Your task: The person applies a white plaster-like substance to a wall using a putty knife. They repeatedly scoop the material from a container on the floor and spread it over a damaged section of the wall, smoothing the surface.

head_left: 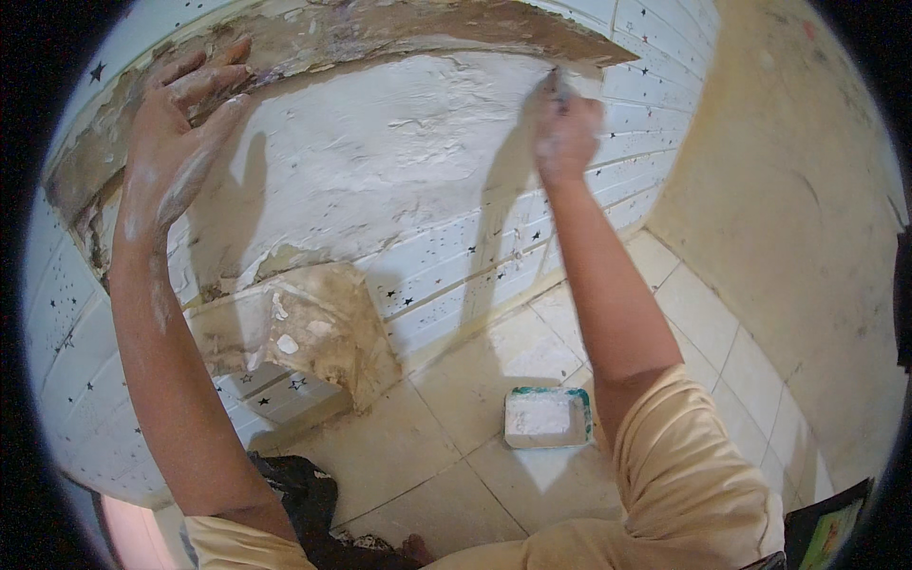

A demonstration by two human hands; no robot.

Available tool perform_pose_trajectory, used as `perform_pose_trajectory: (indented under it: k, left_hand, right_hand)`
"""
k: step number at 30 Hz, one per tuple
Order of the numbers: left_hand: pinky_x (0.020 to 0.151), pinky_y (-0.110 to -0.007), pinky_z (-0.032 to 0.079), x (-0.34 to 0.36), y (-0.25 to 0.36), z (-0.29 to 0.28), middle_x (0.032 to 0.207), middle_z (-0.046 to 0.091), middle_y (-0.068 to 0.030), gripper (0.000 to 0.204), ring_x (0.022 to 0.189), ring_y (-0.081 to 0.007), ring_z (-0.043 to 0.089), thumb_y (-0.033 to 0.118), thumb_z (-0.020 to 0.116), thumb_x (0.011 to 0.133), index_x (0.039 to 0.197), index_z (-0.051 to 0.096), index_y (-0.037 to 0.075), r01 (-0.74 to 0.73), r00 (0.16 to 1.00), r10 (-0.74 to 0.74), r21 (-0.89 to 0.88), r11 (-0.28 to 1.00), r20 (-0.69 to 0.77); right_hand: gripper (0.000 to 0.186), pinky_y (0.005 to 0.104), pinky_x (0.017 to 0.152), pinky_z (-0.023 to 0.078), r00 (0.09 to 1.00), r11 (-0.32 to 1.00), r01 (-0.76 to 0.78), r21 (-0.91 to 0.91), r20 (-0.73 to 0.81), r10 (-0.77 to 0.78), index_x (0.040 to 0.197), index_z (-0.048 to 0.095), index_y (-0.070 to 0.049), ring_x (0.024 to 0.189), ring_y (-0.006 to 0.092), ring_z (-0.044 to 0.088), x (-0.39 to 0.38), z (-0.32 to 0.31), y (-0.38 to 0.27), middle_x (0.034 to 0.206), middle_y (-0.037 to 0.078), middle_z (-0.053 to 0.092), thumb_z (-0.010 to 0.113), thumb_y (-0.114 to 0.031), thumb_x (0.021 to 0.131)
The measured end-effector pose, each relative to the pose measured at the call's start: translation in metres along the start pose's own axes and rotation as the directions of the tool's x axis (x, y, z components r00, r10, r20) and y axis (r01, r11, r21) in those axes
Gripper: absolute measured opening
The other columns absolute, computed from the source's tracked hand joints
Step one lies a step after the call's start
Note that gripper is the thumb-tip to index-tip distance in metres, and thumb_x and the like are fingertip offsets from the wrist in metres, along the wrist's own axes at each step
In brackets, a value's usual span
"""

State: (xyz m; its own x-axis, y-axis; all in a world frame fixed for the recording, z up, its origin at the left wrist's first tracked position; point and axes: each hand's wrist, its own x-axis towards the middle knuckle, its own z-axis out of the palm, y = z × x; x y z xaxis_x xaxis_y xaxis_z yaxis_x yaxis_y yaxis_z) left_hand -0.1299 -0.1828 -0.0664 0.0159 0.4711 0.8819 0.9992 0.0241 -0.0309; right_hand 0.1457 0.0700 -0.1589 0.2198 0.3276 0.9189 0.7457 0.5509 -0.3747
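My left hand (176, 147), dusted with white, has its fingers spread over a peeled, stained strip (399, 33) of wall covering along the top of a rough white plaster patch (370, 152). Near the patch's upper right corner, my right hand (568, 128) is closed on a small dark tool (556, 84), slightly blurred, whose tip is at the wall just under the strip. Lower down, another torn, stained piece of covering (328, 337) hangs from the wall, bent outward, with white flakes on it.
Star-patterned white panelling (456, 280) surrounds the patch. A stained cream surface (788, 190) stands at the right. On the tiled floor (408, 456) below is a teal-rimmed tray (549, 418) with white material. Dark patterned cloth (294, 489) is at the lower left.
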Motion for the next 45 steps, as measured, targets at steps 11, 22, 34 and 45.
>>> perform_pose_trajectory:
  k: [11,22,34,45]
  left_hand:
    - [0.106,-0.037,0.032,-0.004,0.002,0.001,0.125,0.059,0.0024,0.031,0.128,-0.0223,0.039,0.020,0.066,0.077,0.105,0.069,0.007,-0.002,1.000,0.003,0.031,1.000,-0.011]
    - [0.107,-0.037,0.031,-0.001,0.002,0.004,0.126,0.058,0.0025,0.032,0.128,-0.0247,0.039,0.019,0.066,0.076,0.105,0.068,0.006,-0.005,1.000,0.005,0.007,1.000,-0.027]
    - [0.106,-0.037,0.031,-0.001,-0.013,0.010,0.126,0.057,-0.0079,0.033,0.127,-0.0238,0.041,0.021,0.068,0.075,0.106,0.069,0.009,0.024,0.999,-0.023,0.011,1.000,-0.043]
    - [0.106,-0.036,0.032,-0.002,-0.005,0.010,0.123,0.060,0.0022,0.029,0.126,-0.0230,0.041,0.021,0.066,0.077,0.102,0.070,0.007,-0.073,0.996,0.071,-0.034,0.997,-0.053]
  right_hand:
    - [0.050,0.0414,0.072,0.044,0.906,0.886,0.416,0.205,-0.179,-0.384,0.116,0.054,0.005,0.081,0.0341,0.051,-0.032,-0.010,-0.072,0.088,0.020,0.051,0.063,-0.001,0.067]
    - [0.047,0.0387,0.076,0.047,0.796,0.802,0.581,0.138,0.109,-0.595,0.109,0.050,0.019,0.083,0.0350,0.051,-0.064,0.008,-0.088,0.089,0.022,0.050,0.055,-0.003,0.067]
    - [0.045,0.0413,0.064,0.046,0.795,0.775,0.600,0.197,-0.042,-0.605,0.116,0.052,0.007,0.077,0.0334,0.051,-0.037,-0.027,-0.050,0.082,0.018,0.049,0.054,0.000,0.071]
    - [0.055,0.0396,0.066,0.046,0.675,0.715,0.598,0.363,0.254,-0.693,0.126,0.044,0.010,0.079,0.0334,0.051,-0.120,-0.035,-0.021,0.088,0.020,0.050,0.051,0.001,0.072]
